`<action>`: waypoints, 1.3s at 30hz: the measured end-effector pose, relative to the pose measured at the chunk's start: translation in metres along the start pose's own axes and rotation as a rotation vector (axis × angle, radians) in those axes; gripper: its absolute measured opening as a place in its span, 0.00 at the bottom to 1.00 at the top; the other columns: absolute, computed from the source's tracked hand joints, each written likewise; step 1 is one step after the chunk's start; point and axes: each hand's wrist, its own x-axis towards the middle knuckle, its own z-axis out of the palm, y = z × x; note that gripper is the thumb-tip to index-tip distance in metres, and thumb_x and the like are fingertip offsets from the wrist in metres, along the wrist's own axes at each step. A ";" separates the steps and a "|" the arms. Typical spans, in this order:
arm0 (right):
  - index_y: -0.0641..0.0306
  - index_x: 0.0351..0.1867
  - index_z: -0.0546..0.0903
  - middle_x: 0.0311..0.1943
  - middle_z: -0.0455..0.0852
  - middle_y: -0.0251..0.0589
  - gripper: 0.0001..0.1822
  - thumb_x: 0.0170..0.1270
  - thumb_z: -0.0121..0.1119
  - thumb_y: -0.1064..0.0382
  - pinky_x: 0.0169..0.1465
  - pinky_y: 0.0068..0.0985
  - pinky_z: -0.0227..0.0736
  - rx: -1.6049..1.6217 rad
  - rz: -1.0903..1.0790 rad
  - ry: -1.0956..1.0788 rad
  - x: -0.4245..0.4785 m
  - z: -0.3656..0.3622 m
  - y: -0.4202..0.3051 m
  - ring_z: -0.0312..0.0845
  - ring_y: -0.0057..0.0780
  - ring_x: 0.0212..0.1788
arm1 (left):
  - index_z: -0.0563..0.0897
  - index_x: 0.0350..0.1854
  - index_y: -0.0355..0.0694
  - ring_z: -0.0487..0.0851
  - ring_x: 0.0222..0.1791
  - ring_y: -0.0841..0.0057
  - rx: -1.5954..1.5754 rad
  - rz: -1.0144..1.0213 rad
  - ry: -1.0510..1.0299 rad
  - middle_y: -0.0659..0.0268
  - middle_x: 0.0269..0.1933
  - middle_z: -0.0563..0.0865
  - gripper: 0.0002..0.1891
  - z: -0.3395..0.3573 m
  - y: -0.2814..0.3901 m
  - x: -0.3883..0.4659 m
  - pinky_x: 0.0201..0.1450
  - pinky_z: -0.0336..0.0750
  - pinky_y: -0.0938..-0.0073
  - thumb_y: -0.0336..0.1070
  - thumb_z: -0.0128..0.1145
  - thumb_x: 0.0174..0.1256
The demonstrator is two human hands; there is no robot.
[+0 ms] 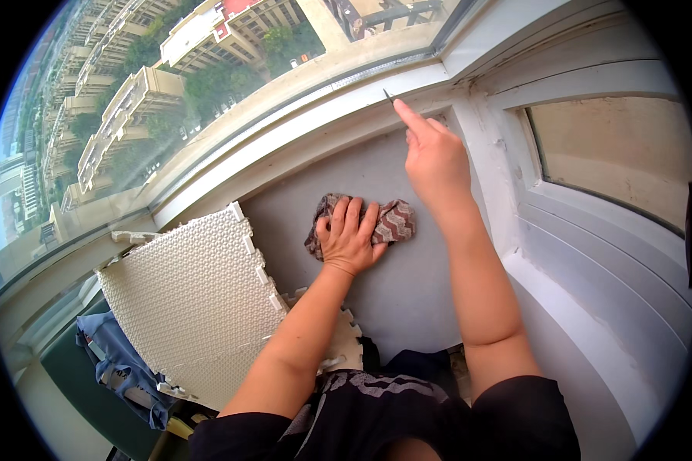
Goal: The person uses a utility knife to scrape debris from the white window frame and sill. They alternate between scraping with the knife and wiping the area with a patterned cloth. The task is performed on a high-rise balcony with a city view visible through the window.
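Note:
My left hand [346, 239] lies on a bunched brown-and-grey zigzag-patterned cloth [399, 221], its fingers curled into the folds. Under the cloth is a flat grey surface [403, 294] below the window. My right hand [438, 158] is raised farther forward, near the corner of the white window frame [300, 124]. A thin, dark, pointed tool [387, 95] sticks out past its extended index finger, with the tip close to the frame's lower ledge. The rest of that tool is hidden in the hand, so its kind is unclear.
White textured interlocking foam mats [190, 299] lean at the left, close to my left forearm. Beyond them a blue fabric item [128, 369] lies on a dark green surface [72, 369]. A white-framed side window [611, 150] bounds the right. Buildings [132, 109] show through the front glass.

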 end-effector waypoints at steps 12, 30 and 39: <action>0.40 0.56 0.79 0.33 0.80 0.35 0.26 0.58 0.49 0.73 0.35 0.35 0.75 -0.191 -0.001 0.029 -0.003 -0.008 0.006 0.78 0.40 0.32 | 0.81 0.42 0.57 0.70 0.57 0.74 -0.021 0.020 0.055 0.73 0.49 0.76 0.23 0.002 0.000 0.007 0.52 0.54 0.64 0.53 0.60 0.38; 0.64 0.48 0.79 0.32 0.84 0.43 0.12 0.63 0.54 0.68 0.36 0.27 0.74 0.399 0.178 0.159 -0.064 -0.013 0.039 0.79 0.33 0.30 | 0.77 0.29 0.41 0.75 0.40 0.64 -0.432 -0.029 0.287 0.65 0.33 0.79 0.11 -0.056 -0.011 0.065 0.39 0.62 0.66 0.42 0.62 0.52; 0.67 0.46 0.79 0.25 0.80 0.35 0.11 0.65 0.55 0.67 0.32 0.20 0.69 0.528 0.278 0.062 -0.104 -0.011 0.042 0.73 0.19 0.26 | 0.80 0.48 0.60 0.71 0.53 0.76 0.203 0.241 0.455 0.79 0.45 0.76 0.23 -0.056 0.000 0.169 0.49 0.51 0.63 0.33 0.58 0.45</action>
